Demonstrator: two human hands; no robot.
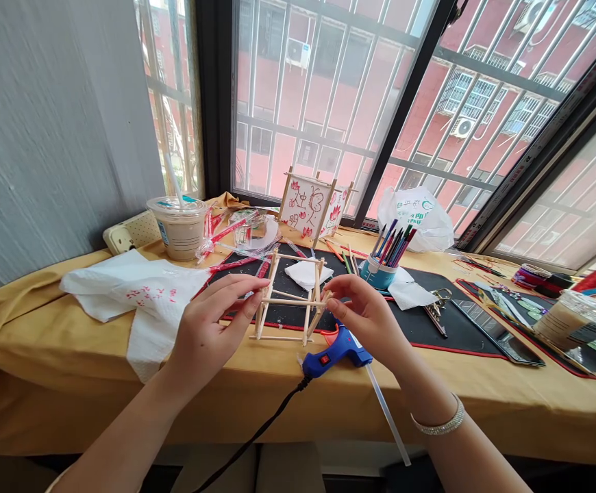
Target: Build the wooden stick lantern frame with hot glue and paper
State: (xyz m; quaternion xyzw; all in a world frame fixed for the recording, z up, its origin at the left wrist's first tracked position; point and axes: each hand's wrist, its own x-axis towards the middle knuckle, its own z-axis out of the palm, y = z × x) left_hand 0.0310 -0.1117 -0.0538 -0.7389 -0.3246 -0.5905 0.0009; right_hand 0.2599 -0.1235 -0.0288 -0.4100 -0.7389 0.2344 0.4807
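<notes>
Pale wooden sticks make up an open box-shaped frame (290,298), held between the person's hands at the front edge of a black craft mat (431,335) with a red border. The left hand (213,325) lies against the frame's left side, fingers close together and gently curved over the sticks. The right hand (364,318) pinches the frame's right side between thumb and forefinger, its other fingers curled, and a beaded bracelet (439,418) circles that wrist.

Just below the frame, a blue hot glue gun (336,356) with a red switch lies on a mustard-yellow cloth (72,349), its black cord (257,431) trailing over the table's front edge. A translucent glue stick (388,414) runs beneath the right wrist and past the same edge. A white paper napkin (144,301) with red marks spreads left of the left hand, and a folded white tissue (305,274) sits on the mat behind the frame.

Farther back, along the barred window (329,82), stand a paper lantern (311,205) painted with red flowers, a plastic cup (179,226) with a straw, a blue holder of pens (377,270), and a white plastic bag (416,219).
</notes>
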